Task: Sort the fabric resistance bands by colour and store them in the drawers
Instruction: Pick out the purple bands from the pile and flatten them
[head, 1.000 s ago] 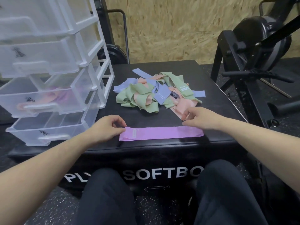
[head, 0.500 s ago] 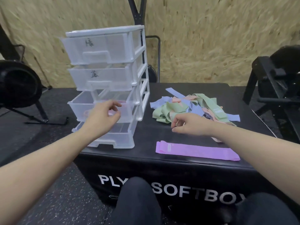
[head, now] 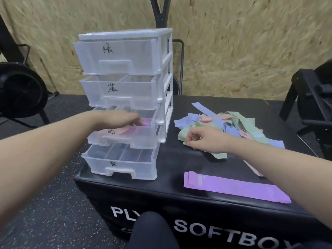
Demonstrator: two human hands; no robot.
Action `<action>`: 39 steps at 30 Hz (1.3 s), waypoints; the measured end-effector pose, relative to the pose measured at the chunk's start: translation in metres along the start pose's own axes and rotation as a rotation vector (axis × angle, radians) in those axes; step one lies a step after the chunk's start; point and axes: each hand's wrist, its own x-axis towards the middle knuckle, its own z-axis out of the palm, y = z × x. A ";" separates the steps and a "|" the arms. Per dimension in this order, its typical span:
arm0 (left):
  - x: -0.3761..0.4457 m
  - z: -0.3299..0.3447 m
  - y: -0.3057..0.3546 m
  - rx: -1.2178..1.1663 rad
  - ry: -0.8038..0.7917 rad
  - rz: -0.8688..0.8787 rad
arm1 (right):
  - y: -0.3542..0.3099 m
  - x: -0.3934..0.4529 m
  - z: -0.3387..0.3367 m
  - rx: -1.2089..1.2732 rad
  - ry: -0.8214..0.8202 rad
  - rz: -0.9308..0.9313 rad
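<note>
A clear plastic drawer unit (head: 124, 56) with hand-written labels stands on the left of the black soft plyo box (head: 172, 159). Its third drawer (head: 136, 141) is pulled out, with a pink band (head: 124, 132) and a purple band (head: 145, 122) inside. My left hand (head: 116, 120) reaches into that drawer, fingers stretched out and touching the purple band. My right hand (head: 203, 141) lies at the near left edge of a tangled pile of blue, pink and green bands (head: 233, 123) and pinches a green band (head: 186, 133). Another purple band (head: 235, 188) lies flat near the box's front edge.
The bottom drawer (head: 122, 164) is also pulled out and shows only dividers. Black gym machines stand on the floor at the far left (head: 19, 92) and far right (head: 312, 97). An OSB wall closes off the back. My knees are below the box front.
My left hand has moved from above the drawers into the third drawer, onto the purple band. My right hand has shifted onto the green band at the pile's edge. The view has tilted left.
</note>
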 end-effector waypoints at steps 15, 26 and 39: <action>0.081 0.003 -0.011 0.168 -0.300 -0.069 | 0.011 0.033 0.010 0.049 -0.024 0.018; 0.024 0.001 0.005 0.119 -0.188 0.010 | 0.001 0.020 0.003 0.093 0.009 -0.003; -0.067 -0.001 0.031 0.217 0.094 0.316 | -0.049 -0.023 -0.012 0.125 0.130 -0.102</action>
